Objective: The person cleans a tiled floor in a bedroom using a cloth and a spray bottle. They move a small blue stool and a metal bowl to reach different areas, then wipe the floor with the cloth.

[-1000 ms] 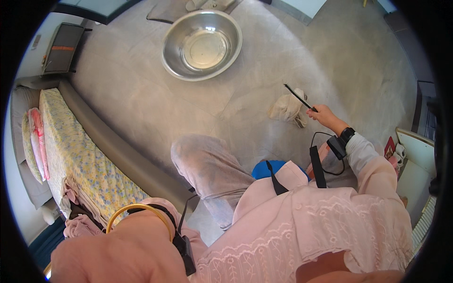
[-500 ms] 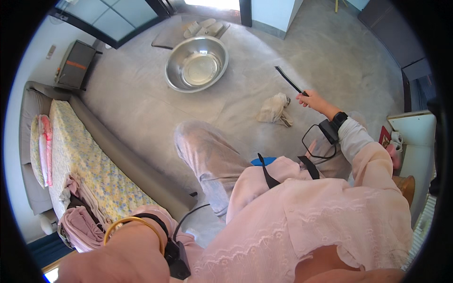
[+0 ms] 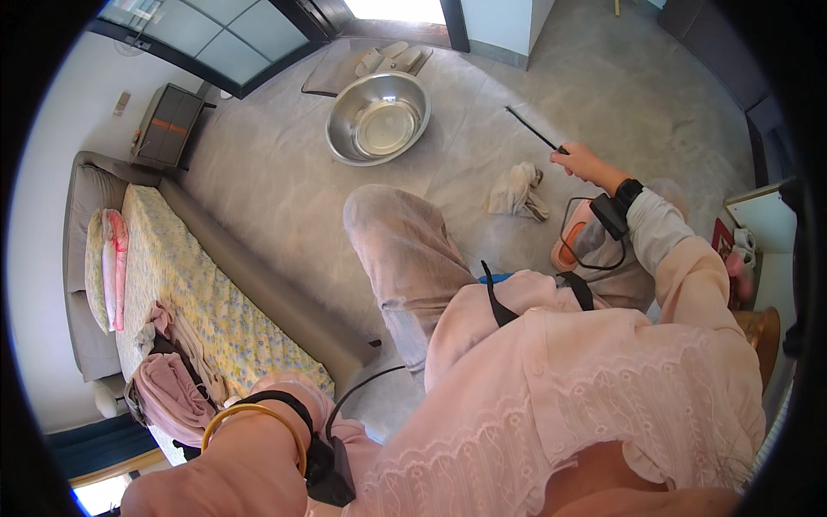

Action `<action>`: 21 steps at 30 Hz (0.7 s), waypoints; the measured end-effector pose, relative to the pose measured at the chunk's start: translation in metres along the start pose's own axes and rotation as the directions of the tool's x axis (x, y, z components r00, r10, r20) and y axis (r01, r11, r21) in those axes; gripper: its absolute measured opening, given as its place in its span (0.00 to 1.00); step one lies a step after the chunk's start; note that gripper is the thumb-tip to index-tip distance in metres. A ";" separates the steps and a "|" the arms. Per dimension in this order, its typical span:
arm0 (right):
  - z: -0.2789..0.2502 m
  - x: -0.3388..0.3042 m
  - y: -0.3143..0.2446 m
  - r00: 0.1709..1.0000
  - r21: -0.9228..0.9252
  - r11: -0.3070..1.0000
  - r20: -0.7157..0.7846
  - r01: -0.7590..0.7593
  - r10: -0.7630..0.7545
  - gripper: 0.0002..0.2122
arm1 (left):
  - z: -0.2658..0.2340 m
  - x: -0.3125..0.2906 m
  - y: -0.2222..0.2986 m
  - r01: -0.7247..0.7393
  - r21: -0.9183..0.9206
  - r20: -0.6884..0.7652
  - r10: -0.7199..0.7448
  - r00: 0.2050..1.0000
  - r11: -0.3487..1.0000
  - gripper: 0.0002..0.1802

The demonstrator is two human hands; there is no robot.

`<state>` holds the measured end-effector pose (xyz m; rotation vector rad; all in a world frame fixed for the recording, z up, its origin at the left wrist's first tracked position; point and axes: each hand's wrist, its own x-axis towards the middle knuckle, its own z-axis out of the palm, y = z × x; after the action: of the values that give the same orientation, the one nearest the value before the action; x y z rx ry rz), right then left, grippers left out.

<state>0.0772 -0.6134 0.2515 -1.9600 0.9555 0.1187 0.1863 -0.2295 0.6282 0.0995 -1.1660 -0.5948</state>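
My right hand (image 3: 587,164) is closed around one end of a thin black stick (image 3: 532,129), held out over the floor and pointing up and to the left. What kind of stick it is I cannot tell. Just below it, a crumpled off-white cloth (image 3: 515,189) lies on the grey floor, apart from both hand and stick. My left hand (image 3: 207,482) is raised close at the lower left, with a gold bangle (image 3: 226,410) on its wrist. Its fingers do not show, so what it may hold is hidden.
Farther ahead a metal basin (image 3: 345,129) stands on the floor, in front of light slippers (image 3: 401,59). Along the left runs a bed (image 3: 215,284) with folded clothes (image 3: 172,392). A small grey cabinet (image 3: 164,127) is behind it. An open white shelf (image 3: 762,211) stands at the right.
The view has shifted, so the basin, bed and cloth appear farther right and my right foot's slipper shows more. My right hand keeps hold of the stick.
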 end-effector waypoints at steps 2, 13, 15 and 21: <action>0.001 0.011 0.001 1.000 -0.039 0.999 0.004 0.002 -0.002 0.15 | -0.005 0.006 -0.007 0.012 -0.029 -0.011 -0.012 1.000 1.000 0.06; 0.035 0.019 -0.058 0.989 0.814 0.581 0.075 0.013 -0.127 0.15 | -0.216 -0.034 -0.136 0.945 0.069 -0.573 -0.762 0.300 0.321 0.20; 0.044 0.017 -0.083 0.938 0.784 0.575 -0.027 0.235 -0.346 0.19 | -0.245 -0.062 -0.179 0.998 0.042 -0.644 -0.765 -0.015 -0.055 0.19; 0.074 0.032 -0.142 0.921 0.922 0.385 0.186 -0.043 -0.341 0.20 | -0.278 -0.097 -0.241 0.993 -0.113 -0.478 -0.874 -0.088 -0.038 0.11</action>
<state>0.2139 -0.5356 0.2941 -0.8800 0.3917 -0.1569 0.3132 -0.4481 0.3437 1.4516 -0.4893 -1.6336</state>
